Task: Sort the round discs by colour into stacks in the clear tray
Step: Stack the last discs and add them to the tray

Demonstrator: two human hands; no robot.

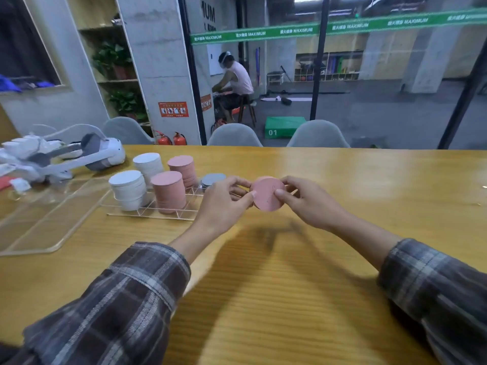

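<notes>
Head camera: the left hand (226, 200) and the right hand (305, 202) both pinch a small pile of pink discs (266, 194) over the wooden table (263, 285), just right of the clear tray (147, 216), whose right end the left hand hides, with two white stacks (129, 189), two pink stacks (168, 192) and a low grey stack (212, 179) inside.

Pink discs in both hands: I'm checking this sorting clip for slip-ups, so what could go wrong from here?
1. The left hand and right hand pinch the pink discs only by their edges above the table; one could slip out and roll away.
2. The nearer pink stack in the clear tray is already tall; adding more might topple it onto the white stack beside it.
</notes>
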